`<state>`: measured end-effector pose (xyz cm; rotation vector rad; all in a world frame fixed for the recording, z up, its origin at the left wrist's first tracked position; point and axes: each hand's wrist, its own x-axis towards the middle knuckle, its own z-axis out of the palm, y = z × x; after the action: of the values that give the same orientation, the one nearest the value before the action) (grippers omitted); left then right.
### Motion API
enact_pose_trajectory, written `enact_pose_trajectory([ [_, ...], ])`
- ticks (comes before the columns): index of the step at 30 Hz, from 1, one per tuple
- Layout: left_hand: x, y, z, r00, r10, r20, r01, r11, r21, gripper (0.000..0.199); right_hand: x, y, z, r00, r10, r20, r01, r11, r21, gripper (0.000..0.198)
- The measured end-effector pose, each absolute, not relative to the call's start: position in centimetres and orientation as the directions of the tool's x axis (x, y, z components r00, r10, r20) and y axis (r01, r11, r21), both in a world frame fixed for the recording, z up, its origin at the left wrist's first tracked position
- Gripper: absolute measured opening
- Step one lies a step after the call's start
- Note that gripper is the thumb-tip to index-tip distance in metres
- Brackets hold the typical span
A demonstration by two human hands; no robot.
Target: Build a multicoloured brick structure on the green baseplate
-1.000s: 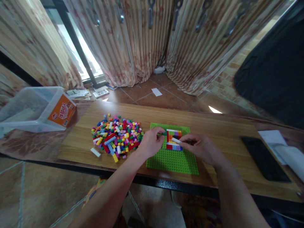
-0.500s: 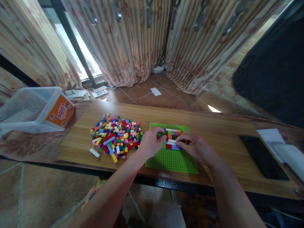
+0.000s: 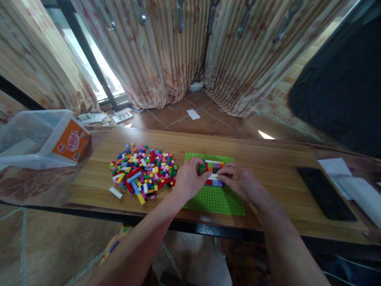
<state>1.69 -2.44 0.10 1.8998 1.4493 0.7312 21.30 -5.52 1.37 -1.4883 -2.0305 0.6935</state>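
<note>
Brick rows [image 3: 216, 183] stand assembled lower centre; right hand [image 3: 240, 182] pinches white brick [image 3: 212, 176]; left hand [image 3: 189, 178] curls, hold unclear; centre-left brick pile [image 3: 143, 171] lies unplaced.

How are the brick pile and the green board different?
The brick pile has many colours, while the green board is plain green. The pile is lumpy and made of loose pieces; the board is one flat, studded sheet. Both rest on the wooden tabletop.

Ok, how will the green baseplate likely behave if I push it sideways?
The green baseplate looks thin and flat, so it would probably slide rather than tip. The wooden tabletop looks smooth, so friction may be low. The bricks on it would likely ride along.
</note>
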Motion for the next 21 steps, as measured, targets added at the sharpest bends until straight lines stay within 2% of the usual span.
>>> enact_pose_trajectory([
  [8,2.5,-2.3,0.5,0.152,0.988,-0.013,0.629,-0.086,0.773,0.026,21.5,-5.4,0.6,-0.182,0.979,0.089,0.664,0.189,-0.723,0.015],
  [15,2.7,-2.3,0.4,0.149,0.989,-0.005,0.655,-0.095,0.749,0.027,21.5,-5.3,-0.4,-0.09,0.995,0.039,0.601,0.085,-0.795,0.014],
  [21,2.3,-2.1,0.1,0.192,0.981,0.022,0.619,-0.139,0.773,0.023,21.7,-5.5,-0.2,-0.097,0.995,-0.001,0.574,0.055,-0.817,0.016],
])
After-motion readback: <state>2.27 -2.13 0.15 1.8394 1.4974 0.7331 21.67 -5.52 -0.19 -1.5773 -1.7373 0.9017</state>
